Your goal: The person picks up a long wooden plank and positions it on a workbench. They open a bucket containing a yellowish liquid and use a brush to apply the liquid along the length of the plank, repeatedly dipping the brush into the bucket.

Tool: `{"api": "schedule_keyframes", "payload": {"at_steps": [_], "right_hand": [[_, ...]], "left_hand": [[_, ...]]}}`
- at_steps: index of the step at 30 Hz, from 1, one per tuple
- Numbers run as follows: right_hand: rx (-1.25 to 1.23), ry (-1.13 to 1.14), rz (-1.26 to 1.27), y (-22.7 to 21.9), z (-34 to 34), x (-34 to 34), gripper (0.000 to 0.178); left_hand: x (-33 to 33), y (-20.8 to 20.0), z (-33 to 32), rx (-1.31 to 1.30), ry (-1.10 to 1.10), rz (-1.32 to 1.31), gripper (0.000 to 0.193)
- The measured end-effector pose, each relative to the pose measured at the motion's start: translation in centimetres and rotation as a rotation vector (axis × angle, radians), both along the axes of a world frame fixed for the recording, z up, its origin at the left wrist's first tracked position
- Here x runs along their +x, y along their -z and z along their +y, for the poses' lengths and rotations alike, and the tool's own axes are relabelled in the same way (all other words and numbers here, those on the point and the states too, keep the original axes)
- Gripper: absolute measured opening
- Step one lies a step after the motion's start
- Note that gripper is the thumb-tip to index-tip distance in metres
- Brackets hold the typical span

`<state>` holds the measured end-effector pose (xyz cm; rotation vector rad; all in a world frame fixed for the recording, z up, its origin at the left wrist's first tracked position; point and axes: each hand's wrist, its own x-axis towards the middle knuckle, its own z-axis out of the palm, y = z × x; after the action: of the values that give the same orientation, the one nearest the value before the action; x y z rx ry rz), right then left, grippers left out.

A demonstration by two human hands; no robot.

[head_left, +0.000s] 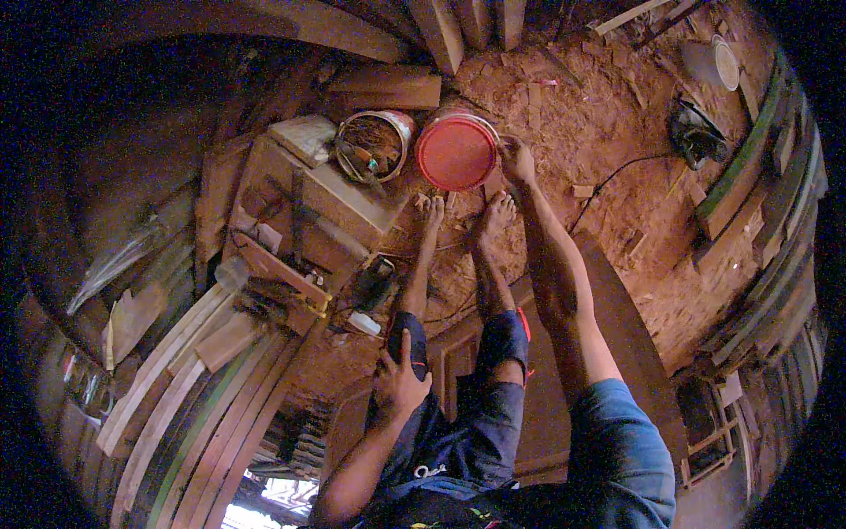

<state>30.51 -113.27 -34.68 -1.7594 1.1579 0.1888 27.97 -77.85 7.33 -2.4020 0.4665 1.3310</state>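
A round bucket with a flat red top (456, 153) stands on the ground just beyond my bare feet, with a thin wire handle along its far rim. My right hand (517, 162) reaches out to the bucket's right edge, its fingers closed at the rim; whether they grip the rim or the wire handle is hard to tell. Against my left thigh rests my left hand (402, 377), fingers stretched and holding nothing. Left of the red top, an open bucket (407, 132) contains brown scraps and a few small items.
A wooden bench (339, 198) stands at left, with long planks (198, 414) below it. Wood chips cover the ground. A black corded power tool (696, 132) and a pale bucket (712, 63) lie at far right. Stacked timber (767, 207) lines the right side.
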Motion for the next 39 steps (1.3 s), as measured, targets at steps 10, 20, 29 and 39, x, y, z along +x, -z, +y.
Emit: {"api": "schedule_keyframes", "payload": {"at_steps": [10,20,29,39], "right_hand": [[0.124,-0.194,-0.021,-7.4,4.1,3.6,0.039],[0.054,-0.157,-0.285,-34.8,10.9,4.8,0.019],[0.137,-0.267,-0.484,-57.2,7.3,2.5,0.024],[0.148,-0.153,-0.418,-60.7,11.6,-0.7,0.024]], "left_hand": [[0.4,0.8,0.4,-0.013,0.015,0.011,0.113],[0.2,1.4,0.7,-0.079,-0.101,0.060,0.109],[-3.4,7.4,6.9,-0.086,-0.071,-0.025,0.083],[1.0,1.5,3.8,-0.127,-0.012,0.020,0.061]]}}
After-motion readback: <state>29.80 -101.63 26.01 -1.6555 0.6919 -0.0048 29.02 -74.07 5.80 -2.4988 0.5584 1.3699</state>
